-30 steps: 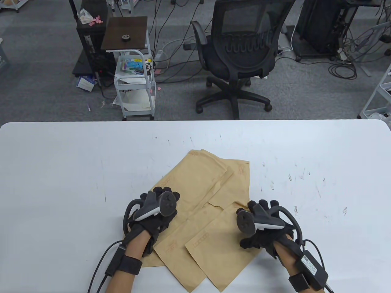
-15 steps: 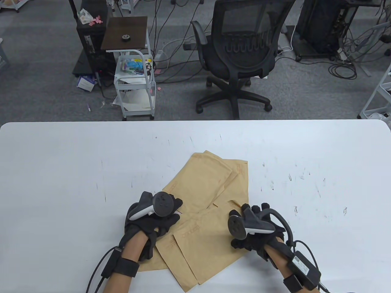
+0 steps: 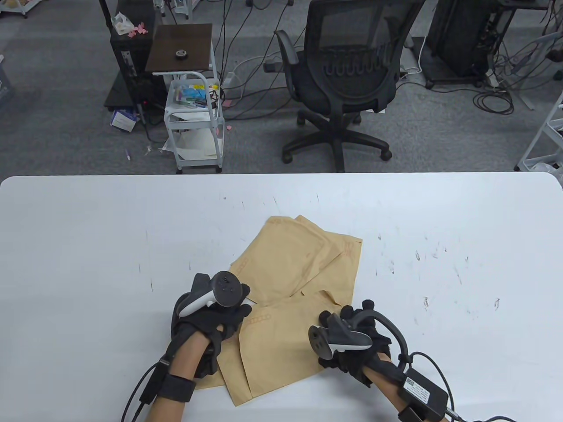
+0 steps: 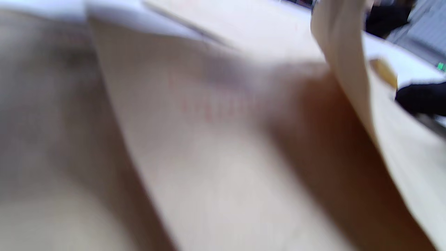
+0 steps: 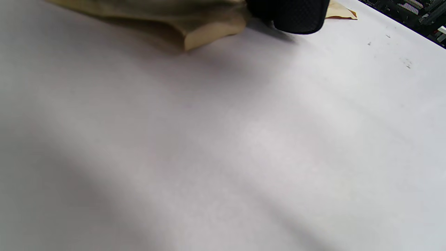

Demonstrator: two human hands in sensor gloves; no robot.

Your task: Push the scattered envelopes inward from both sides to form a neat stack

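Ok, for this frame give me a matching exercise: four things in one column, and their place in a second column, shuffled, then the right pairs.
Things:
1. left hand
2. right hand
3. envelopes
4. office chair

Places:
A. on the floor beyond the table's far edge
B. at the pile's right side, near the front
C. on the white table, fanned and overlapping
D. at the pile's left side

Pairs: 1-D, 2-B, 3-C, 4-A

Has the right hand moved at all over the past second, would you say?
Yes. The right hand has slid leftward and toward the table's near edge, pushing the envelopes inward.
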